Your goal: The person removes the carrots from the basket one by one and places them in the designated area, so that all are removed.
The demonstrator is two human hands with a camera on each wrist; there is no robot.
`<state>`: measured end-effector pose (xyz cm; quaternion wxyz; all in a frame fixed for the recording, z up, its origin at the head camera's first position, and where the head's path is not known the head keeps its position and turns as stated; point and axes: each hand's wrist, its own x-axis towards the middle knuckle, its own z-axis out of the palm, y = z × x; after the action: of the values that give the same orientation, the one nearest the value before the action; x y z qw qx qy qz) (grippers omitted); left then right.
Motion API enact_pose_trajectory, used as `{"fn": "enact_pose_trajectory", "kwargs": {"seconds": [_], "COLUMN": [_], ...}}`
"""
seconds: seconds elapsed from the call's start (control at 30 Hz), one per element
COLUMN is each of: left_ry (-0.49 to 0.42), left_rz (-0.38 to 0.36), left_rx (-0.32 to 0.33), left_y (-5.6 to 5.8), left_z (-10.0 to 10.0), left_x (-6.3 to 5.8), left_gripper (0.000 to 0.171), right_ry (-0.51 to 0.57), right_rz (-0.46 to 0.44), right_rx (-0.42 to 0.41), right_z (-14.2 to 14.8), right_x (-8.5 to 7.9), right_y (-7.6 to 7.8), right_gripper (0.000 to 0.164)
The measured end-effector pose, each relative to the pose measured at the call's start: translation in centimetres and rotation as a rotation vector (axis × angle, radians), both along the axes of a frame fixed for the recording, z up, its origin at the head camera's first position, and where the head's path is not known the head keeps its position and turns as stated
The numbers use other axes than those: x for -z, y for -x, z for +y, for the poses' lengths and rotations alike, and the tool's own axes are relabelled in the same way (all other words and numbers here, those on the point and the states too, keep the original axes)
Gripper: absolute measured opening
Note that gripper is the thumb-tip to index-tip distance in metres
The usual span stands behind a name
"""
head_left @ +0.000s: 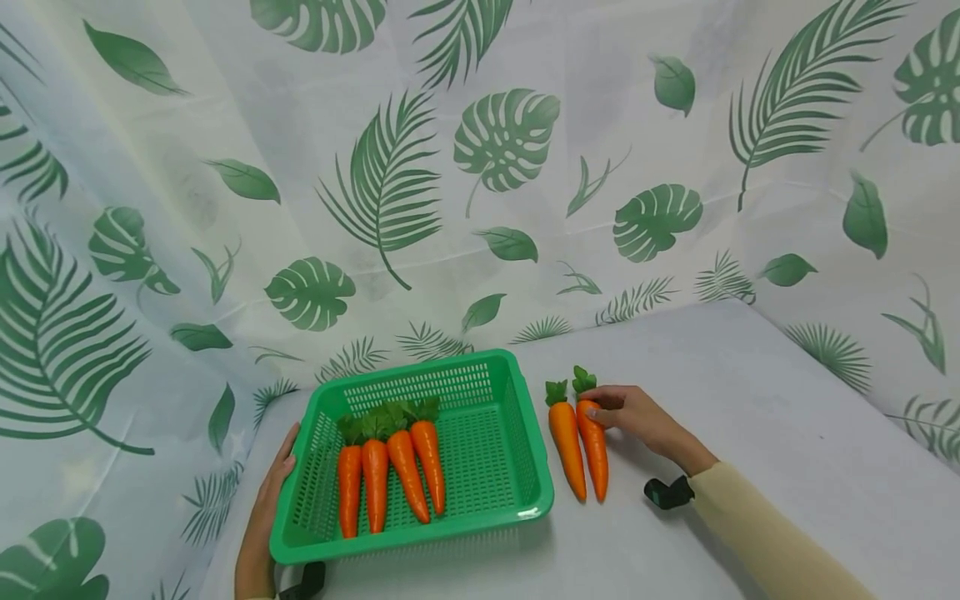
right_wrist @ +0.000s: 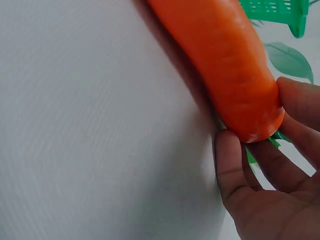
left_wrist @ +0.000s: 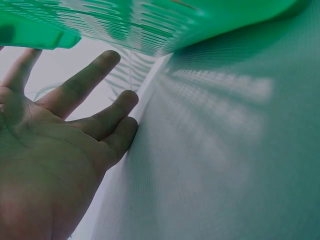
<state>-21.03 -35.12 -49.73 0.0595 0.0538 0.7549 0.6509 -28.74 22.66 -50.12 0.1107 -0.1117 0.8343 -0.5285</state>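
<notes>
Green plastic forms the perforated basket (head_left: 533,433), which holds four carrots (head_left: 375,483); at its left side is the left hand (head_left: 272,487), fingers apart. Right of the basket on the worktop (head_left: 720,375), the right hand (head_left: 637,418) pinches the outer carrot (head_left: 595,450), just beside the inner carrot (head_left: 567,448).

White backdrop (head_left: 585,100) with green leaf prints behind a pale table (head_left: 750,417).

Across the upper frame and down its left and right edges, we see pale, creased sheeting (head_left: 585,58) printed with green leaves; below, a white tabletop (head_left: 757,417) reaches a far corner right of centre, softly lit.
</notes>
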Motion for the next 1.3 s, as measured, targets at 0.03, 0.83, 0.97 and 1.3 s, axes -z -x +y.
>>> {"fn": "enact_pose_trajectory", "kwargs": {"seconds": [0.03,0.83,0.97,1.3], "left_ry": [0.004,0.025,0.001,-0.038], "left_rz": [-0.004,-0.037,-0.023,0.008], "left_rx": [-0.003,-0.029,-0.018,-0.005], "left_y": [0.0,0.2,0.1,-0.1], "left_z": [0.0,0.1,0.2,0.4], "left_x": [0.0,-0.1,-0.1,0.0], "left_gripper": [0.069,0.069,0.069,0.070], "right_ry": [-0.005,-0.108,-0.119,-0.121], "right_rz": [0.001,0.009,0.021,0.037], "right_rx": [-0.003,0.110,0.137,0.151], "right_z": [0.0,-0.3,-0.2,-0.3], "right_x": [0.0,-1.2,-1.4,-2.9], "right_y": [0.0,0.0,0.0,0.2], "right_gripper": [0.039,0.084,0.090,0.086]}}
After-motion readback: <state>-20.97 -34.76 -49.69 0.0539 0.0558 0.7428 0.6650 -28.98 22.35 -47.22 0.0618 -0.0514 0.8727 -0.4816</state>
